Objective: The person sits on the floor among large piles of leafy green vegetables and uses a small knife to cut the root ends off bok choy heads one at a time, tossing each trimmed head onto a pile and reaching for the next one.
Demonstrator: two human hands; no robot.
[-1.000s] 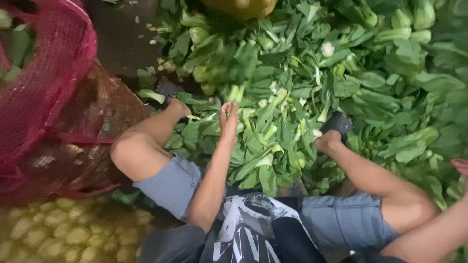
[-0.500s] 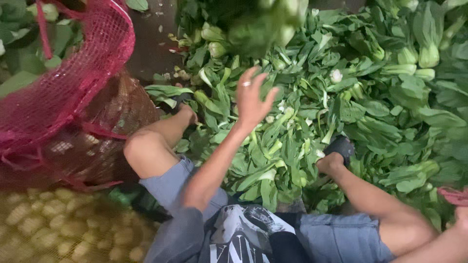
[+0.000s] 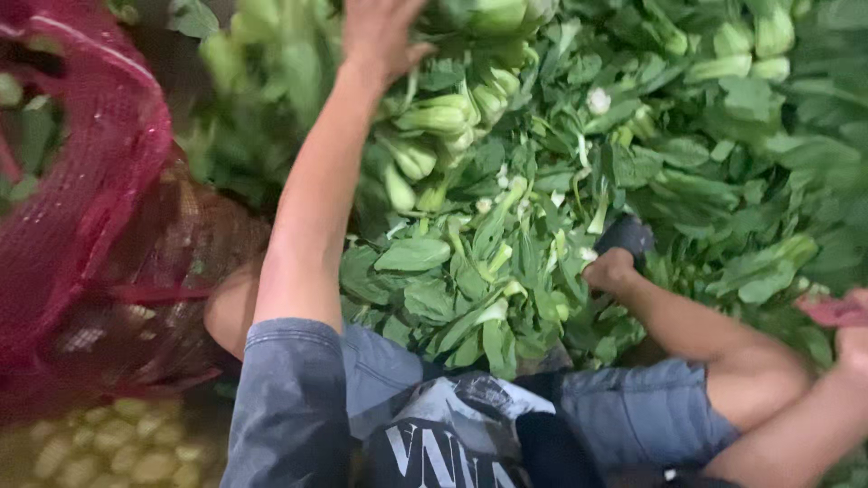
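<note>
Above the greens (image 3: 506, 271), left hand (image 3: 380, 36) higher.

Red mesh sack (image 3: 72, 190) bulging at left, over a brownish net bag (image 3: 172, 289). Below, a blurred heap of pale yellow produce (image 3: 99, 447). Dark shoe (image 3: 626, 237) half sunk among leaves. Blue denim shorts (image 3: 633, 407).

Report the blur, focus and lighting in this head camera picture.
Head view: the left hand at the top edge is slightly motion-blurred; the red mesh bag and the leafy greens beside it are smeared; the greens in the middle are sharper; light is dim and even, no glare, dark at the left edge; the right hand is cropped at the right edge.
</note>
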